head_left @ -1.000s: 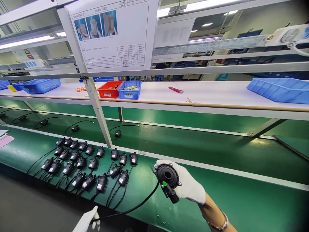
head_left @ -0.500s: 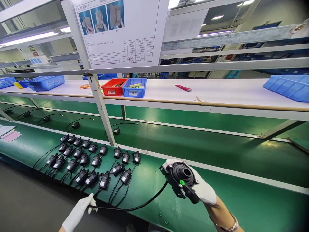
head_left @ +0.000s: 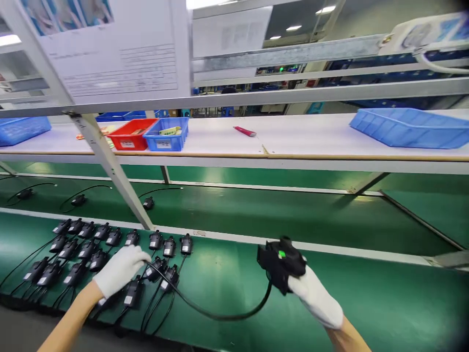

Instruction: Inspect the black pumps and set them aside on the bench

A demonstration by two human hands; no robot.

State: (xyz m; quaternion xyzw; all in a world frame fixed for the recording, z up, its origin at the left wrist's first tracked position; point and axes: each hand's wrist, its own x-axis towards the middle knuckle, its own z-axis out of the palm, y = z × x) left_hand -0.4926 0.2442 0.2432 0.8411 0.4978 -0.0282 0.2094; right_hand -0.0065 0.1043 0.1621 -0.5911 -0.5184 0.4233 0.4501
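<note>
My right hand (head_left: 314, 296), in a white glove, grips a black round device (head_left: 281, 262) with a small green dot, held above the green bench top (head_left: 384, 303). A black cable (head_left: 216, 313) loops from the device to my left hand (head_left: 120, 268), also gloved, which is closed on the cable's far end. That hand hovers over rows of several small black devices (head_left: 91, 247) with white labels and black leads, laid out at the left of the bench.
A slanted white frame post (head_left: 110, 168) rises from the bench. Behind runs a green conveyor (head_left: 256, 208) carrying a few more black devices. A white shelf holds a red bin (head_left: 129, 134), blue bins (head_left: 166, 133), a red pen (head_left: 245, 131) and a blue tray (head_left: 410, 128).
My left hand rose from the bench edge up over the rows of devices, bringing the cable end. My right hand turned the round device away from me. The view shifted right.
</note>
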